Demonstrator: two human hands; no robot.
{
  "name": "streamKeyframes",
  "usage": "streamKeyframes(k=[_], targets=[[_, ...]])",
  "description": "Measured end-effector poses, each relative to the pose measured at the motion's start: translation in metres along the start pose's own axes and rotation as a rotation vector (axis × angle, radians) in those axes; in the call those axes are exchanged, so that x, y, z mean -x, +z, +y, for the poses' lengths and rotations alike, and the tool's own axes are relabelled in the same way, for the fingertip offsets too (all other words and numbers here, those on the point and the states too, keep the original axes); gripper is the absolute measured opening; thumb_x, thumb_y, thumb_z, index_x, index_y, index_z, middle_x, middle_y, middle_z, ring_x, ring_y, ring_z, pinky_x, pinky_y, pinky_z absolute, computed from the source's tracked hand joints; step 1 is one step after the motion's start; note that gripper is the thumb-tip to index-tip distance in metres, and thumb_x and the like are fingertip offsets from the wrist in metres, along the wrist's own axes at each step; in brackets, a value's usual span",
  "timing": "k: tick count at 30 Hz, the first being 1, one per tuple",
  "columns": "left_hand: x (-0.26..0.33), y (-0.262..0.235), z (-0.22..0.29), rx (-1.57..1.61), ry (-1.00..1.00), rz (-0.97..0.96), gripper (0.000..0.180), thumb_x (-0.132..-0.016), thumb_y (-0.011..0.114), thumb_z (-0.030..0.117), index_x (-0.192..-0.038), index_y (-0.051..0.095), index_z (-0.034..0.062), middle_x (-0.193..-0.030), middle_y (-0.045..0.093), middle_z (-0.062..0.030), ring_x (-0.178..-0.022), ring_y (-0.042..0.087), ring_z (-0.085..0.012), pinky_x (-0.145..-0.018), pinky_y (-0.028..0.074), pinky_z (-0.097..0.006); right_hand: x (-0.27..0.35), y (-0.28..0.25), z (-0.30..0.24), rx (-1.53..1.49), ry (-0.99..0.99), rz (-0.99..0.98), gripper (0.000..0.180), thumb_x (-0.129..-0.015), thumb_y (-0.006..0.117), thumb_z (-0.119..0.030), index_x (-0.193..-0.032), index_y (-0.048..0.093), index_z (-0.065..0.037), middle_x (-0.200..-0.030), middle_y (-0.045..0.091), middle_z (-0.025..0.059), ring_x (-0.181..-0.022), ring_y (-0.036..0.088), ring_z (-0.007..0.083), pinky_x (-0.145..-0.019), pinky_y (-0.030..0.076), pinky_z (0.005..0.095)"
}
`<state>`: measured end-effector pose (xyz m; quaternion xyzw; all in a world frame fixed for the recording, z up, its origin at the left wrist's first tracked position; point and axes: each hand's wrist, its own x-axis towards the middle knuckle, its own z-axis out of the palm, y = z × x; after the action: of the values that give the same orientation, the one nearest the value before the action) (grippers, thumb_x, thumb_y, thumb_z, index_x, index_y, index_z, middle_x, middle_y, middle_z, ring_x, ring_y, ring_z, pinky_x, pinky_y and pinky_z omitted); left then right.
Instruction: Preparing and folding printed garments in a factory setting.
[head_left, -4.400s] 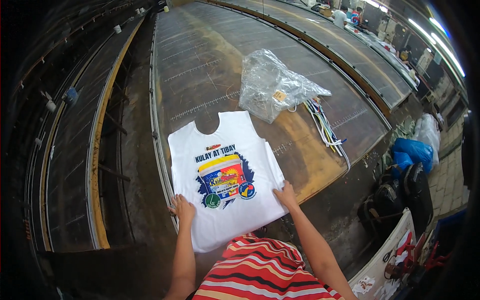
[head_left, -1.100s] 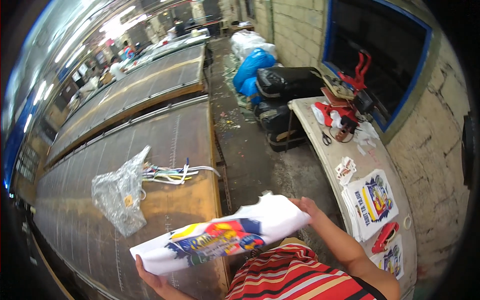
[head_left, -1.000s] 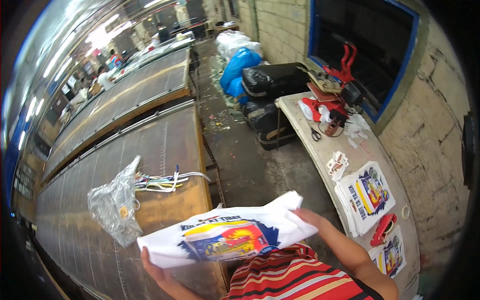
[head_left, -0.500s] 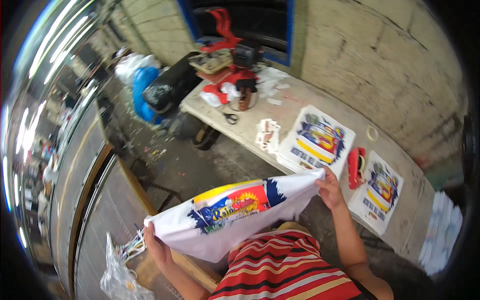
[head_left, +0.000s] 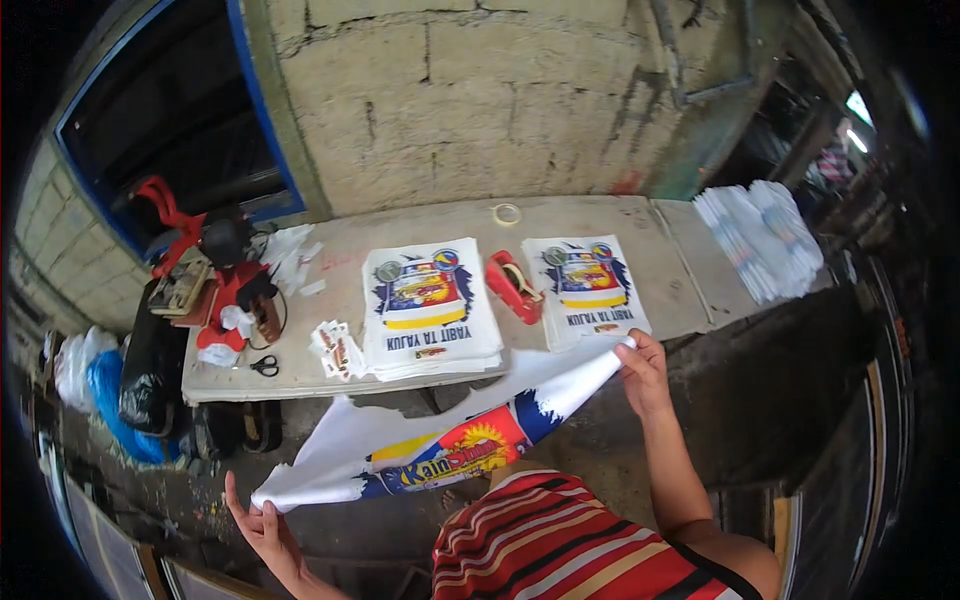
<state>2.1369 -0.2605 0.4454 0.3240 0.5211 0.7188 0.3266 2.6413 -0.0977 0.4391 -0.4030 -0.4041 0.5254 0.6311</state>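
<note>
A white cloth (head_left: 325, 445) with a blue, red and yellow printed design hangs stretched between my two hands above the table's near edge. My left hand (head_left: 268, 535) pinches its lower left corner, with the index finger raised. Gripping the opposite corner is my right hand (head_left: 645, 378), higher up and close to the near edge of a stack of printed white sheets (head_left: 585, 285). The cloth sags in the middle, and its upper edge droops in folds. A thicker stack of similar printed sheets (head_left: 425, 300) lies beyond the cloth on the table.
On the long table (head_left: 600, 215) are a red tape dispenser (head_left: 515, 288), a tape roll (head_left: 507, 214), scissors (head_left: 265, 366), small printed labels (head_left: 338, 350) and a red machine (head_left: 225, 290). White folded bundles (head_left: 760, 240) sit at the right end. Bags (head_left: 95, 375) lie at far left.
My view has swung right, so I now face the table squarely. The cloth has come round with my hands, and its upper edge has slackened into folds. Both hands keep their corners.
</note>
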Motion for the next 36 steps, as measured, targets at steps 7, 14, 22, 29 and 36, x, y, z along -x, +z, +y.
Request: streamKeyframes(k=[7,14,22,29,36], targets=[[-0.026,0.050,-0.003,-0.090,-0.014,-0.078,0.077,-0.088,0.072,0.007,-0.151,0.029,0.0068,-0.081,0.063,-0.0018,-0.067,0.052,-0.0044,-0.065,0.038,-0.017,0.048,-0.053,-0.054,0.047,-0.088,0.233,0.005,-0.090,0.066,-0.005,-0.090,0.062,-0.006,-0.086,0.067,0.0016,-0.077,0.063,0.0094,-0.075,0.048,0.0249],[-0.038,0.174,-0.016,0.000,-0.069,-0.324,0.081,-0.086,0.074,0.008,-0.151,0.025,0.0041,-0.089,0.070,-0.0076,-0.079,0.062,-0.0087,-0.075,0.045,-0.020,0.060,-0.152,-0.077,-0.029,-0.177,0.327,0.007,-0.092,0.066,-0.008,-0.087,0.061,-0.006,-0.082,0.066,0.0005,-0.075,0.062,0.0081,-0.071,0.047,0.0221],[-0.023,0.391,-0.038,-0.071,0.016,-0.488,0.076,-0.085,0.074,0.008,-0.148,0.032,0.0025,-0.088,0.070,-0.0073,-0.078,0.062,-0.0098,-0.074,0.047,-0.021,0.034,-0.316,-0.122,-0.038,-0.354,0.607,0.007,-0.092,0.066,-0.009,-0.088,0.061,-0.006,-0.086,0.066,0.0008,-0.080,0.061,0.0086,-0.076,0.047,0.0258],[-0.006,0.569,-0.065,-0.136,-0.066,-0.757,0.071,-0.085,0.072,0.004,-0.145,0.036,0.0046,-0.090,0.071,-0.0092,-0.082,0.065,-0.0119,-0.078,0.051,-0.025,0.041,-0.435,-0.178,0.077,-0.424,0.780,0.013,-0.093,0.066,-0.014,-0.084,0.059,-0.007,-0.084,0.065,0.0002,-0.079,0.060,0.0082,-0.076,0.047,0.0256],[0.013,0.672,-0.087,-0.173,-0.114,-0.933,0.049,-0.089,0.064,-0.002,-0.131,0.042,0.0072,-0.085,0.069,-0.0064,-0.079,0.065,-0.0126,-0.073,0.049,-0.025,0.060,-0.476,-0.198,0.254,-0.456,0.943,0.015,-0.094,0.065,-0.015,-0.082,0.060,-0.007,-0.084,0.059,-0.0021,-0.079,0.054,0.0078,-0.077,0.041,0.0256]])
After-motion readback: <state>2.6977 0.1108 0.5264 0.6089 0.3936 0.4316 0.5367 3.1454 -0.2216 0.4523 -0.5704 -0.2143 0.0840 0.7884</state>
